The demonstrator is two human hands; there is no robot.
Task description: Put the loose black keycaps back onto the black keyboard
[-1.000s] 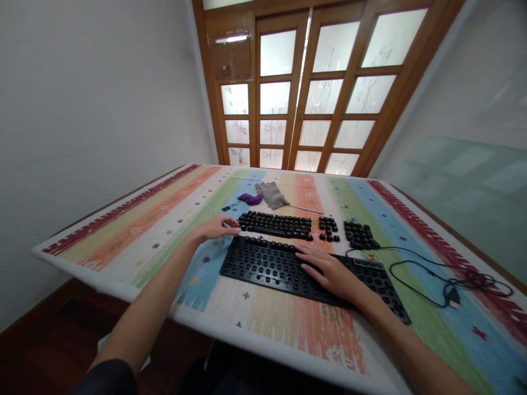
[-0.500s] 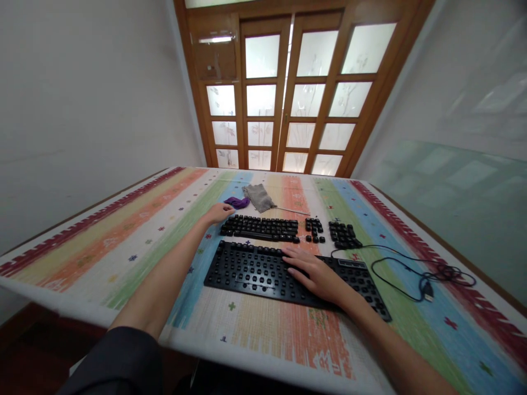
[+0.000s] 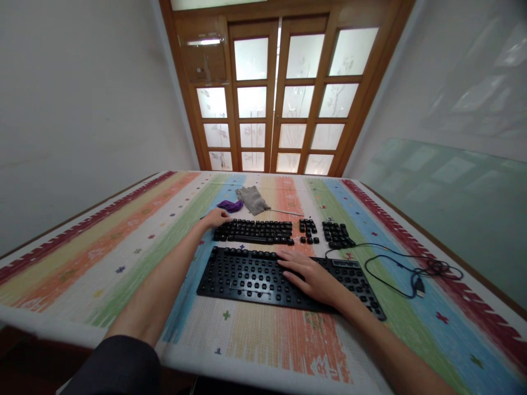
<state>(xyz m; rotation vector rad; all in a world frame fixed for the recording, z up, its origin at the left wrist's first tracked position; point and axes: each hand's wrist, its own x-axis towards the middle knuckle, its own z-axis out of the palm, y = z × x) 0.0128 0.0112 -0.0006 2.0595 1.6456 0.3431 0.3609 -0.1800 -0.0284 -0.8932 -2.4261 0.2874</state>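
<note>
Keyboard (image 3: 255, 277) with most of its caps off lies on the near middle of the striped tablecloth (image 3: 140, 219), a row of caps fitted along its far edge. It looks light for its length and stiff, likely best held by its outer edges, clear of the bare key stems, which could be fragile. Beyond it, loose keycaps (image 3: 255, 231) lie in ordered blocks; these should be tiny, hard, slick, and easiest to pinch by opposite sides.

Right hand (image 3: 310, 276) lies palm down across the keyboard, fingers extended and slightly parted, gripping nothing. Left hand (image 3: 216, 218) is at the far left corner of the keycaps, near the purple cloth (image 3: 230, 206), fingers bent together; whether they pinch a cap cannot be told.
</note>
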